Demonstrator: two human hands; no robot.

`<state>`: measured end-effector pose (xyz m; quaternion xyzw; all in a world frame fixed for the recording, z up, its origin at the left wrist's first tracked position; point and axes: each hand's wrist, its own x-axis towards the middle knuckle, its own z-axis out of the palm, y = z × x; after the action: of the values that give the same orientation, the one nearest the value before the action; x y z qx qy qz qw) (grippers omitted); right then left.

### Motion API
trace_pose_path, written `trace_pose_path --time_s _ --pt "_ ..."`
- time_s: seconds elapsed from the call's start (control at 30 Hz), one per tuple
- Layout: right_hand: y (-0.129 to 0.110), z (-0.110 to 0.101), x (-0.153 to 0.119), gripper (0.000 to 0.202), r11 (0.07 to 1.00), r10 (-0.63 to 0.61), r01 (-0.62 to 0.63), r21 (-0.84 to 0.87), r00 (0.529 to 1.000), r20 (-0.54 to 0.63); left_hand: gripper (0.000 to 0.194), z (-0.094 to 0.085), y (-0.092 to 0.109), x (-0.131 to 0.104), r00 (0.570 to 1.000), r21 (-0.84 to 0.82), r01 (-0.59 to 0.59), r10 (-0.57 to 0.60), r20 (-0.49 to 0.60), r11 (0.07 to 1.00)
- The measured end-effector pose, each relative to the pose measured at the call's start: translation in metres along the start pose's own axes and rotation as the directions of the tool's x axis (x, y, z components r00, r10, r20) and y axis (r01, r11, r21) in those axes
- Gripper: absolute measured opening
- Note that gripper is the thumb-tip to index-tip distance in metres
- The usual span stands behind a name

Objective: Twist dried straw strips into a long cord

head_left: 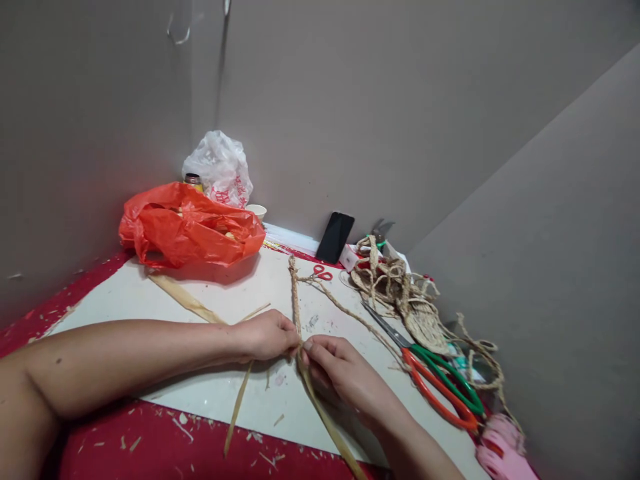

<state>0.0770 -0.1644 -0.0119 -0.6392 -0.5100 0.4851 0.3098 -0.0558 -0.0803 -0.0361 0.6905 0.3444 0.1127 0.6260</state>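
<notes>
A narrow braided straw cord [295, 293] lies on the white board, running down to both hands. My left hand [273, 335] has its fingers closed on the lower end of the braid. From the right, my right hand [333, 360] pinches the same spot, its fingertips close to the left ones. A long flat straw strip [325, 417] hangs from between the hands toward the bottom edge. Another strip [237, 407] sticks out below my left wrist, and a wide one [185, 297] lies beyond the left forearm.
Large scissors [440, 383] with green and orange handles lie right, beside a heap of braided cord [400, 287]. Small red scissors [323, 272], a phone [335, 237], an orange bag [193, 227], a white bag [220, 167] and a pink roll [503, 447] surround the board [200, 393].
</notes>
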Motion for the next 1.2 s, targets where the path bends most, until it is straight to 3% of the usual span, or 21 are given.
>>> trace_pose_path --time_s 0.07,0.17,0.37,0.53,0.63,0.73,0.83,0.87,0.9,1.0,1.07,1.2 --pt "0.001 0.006 -0.001 0.03 1.0 0.011 -0.01 0.012 1.0 -0.006 0.02 0.001 0.0 -0.001 1.0 -0.013 0.0 0.0 0.002 1.0" --pt "0.003 0.014 -0.003 0.03 0.994 -0.017 0.008 -0.106 0.996 -0.089 0.019 0.001 0.003 -0.003 0.999 -0.058 0.03 -0.031 -0.013 0.998" --pt "0.007 0.019 -0.009 0.032 0.856 -0.261 0.14 -0.498 0.948 -0.184 0.026 0.0 0.009 -0.008 0.996 -0.021 0.073 -0.074 -0.045 0.997" --pt "0.007 0.023 -0.014 0.026 0.721 -0.264 0.088 -0.687 0.952 -0.155 0.02 -0.001 0.008 -0.009 0.995 -0.071 0.081 -0.085 -0.05 0.994" --pt "0.003 0.029 -0.022 0.023 0.686 -0.281 0.141 -0.713 0.956 -0.081 0.02 -0.001 0.009 -0.009 0.994 -0.121 0.107 -0.11 -0.024 0.987" --pt "-0.007 0.03 -0.037 0.019 0.724 -0.247 0.247 -0.644 0.965 0.092 0.017 -0.003 0.011 -0.01 0.996 -0.147 0.092 -0.089 0.027 0.985" --pt "-0.017 0.023 -0.047 0.019 0.81 -0.192 0.31 -0.498 0.942 0.274 0.019 -0.004 0.012 -0.01 0.994 -0.163 0.091 -0.081 0.066 0.982" --pt "-0.019 0.019 -0.047 0.021 0.84 -0.221 0.306 -0.449 0.947 0.233 0.019 -0.004 0.012 -0.011 0.994 -0.175 0.093 -0.08 0.078 0.98" --pt "-0.02 0.014 -0.043 0.023 0.867 -0.268 0.294 -0.402 0.956 0.121 0.021 -0.005 0.013 -0.011 0.993 -0.189 0.095 -0.079 0.091 0.977" --pt "-0.015 0.001 -0.024 0.031 0.946 -0.304 0.242 -0.215 0.893 -0.332 0.028 -0.006 0.014 -0.012 0.99 -0.212 0.097 -0.072 0.122 0.972" --pt "-0.008 -0.003 -0.01 0.036 0.98 -0.193 0.2 -0.017 0.918 -0.346 0.034 -0.008 0.015 -0.013 0.988 -0.224 0.081 -0.049 0.143 0.971" --pt "0.0 0.001 0.002 0.037 0.963 -0.08 0.096 0.251 0.994 -0.075 0.037 -0.009 0.017 -0.014 0.98 -0.261 0.016 0.036 0.197 0.965"
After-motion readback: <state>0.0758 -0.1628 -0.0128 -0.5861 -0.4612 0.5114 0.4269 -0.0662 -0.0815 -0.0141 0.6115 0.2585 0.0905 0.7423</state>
